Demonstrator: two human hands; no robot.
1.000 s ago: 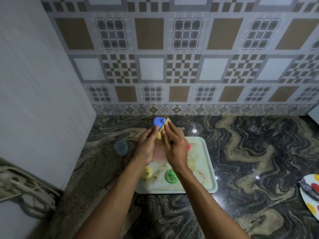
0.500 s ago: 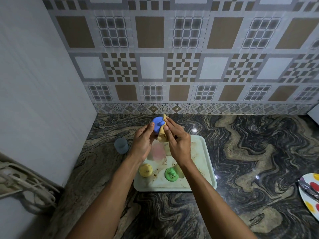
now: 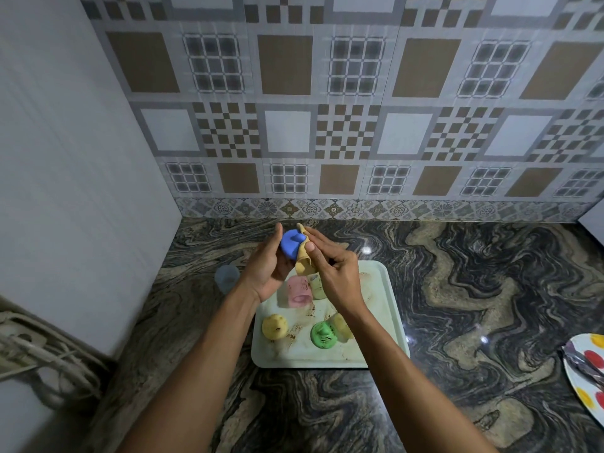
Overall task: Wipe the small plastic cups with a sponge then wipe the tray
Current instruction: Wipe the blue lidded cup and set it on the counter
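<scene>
Blue small plastic cup [image 3: 290,245] sits cradled in our left hand [image 3: 266,273], raised above the tray's far end. The fingers curl behind it and the thumb is lifted beside it, which leaves one face bare for wiping. Our right hand [image 3: 335,276] pinches the tan folded sponge [image 3: 303,260] between thumb and fingers and holds it against the cup's right flank. We judge this grip lets the sponge rub the wall while the left hand turns the cup.

The cup seems tipped on its side, a rounded closed end turned up toward us with a small blue nub, perhaps a handle. Its mouth is hidden, so we cannot tell where it faces. The sponge's long axis runs from the fingertips down toward the tray.

Just below the hands lies the pale rectangular plastic tray [image 3: 382,325], smeared brown. It carries a pink plastic cup [image 3: 297,293] on its side, with a yellow plastic cup [image 3: 274,326] and a green plastic cup [image 3: 323,335] nearer our forearms.

Left of the left hand a grey translucent cup [image 3: 226,278] stands off the tray on the dark marbled stone desk [image 3: 457,305], probably set apart as done. Far right of the right hand a spotted plate [image 3: 577,379] shows.
</scene>
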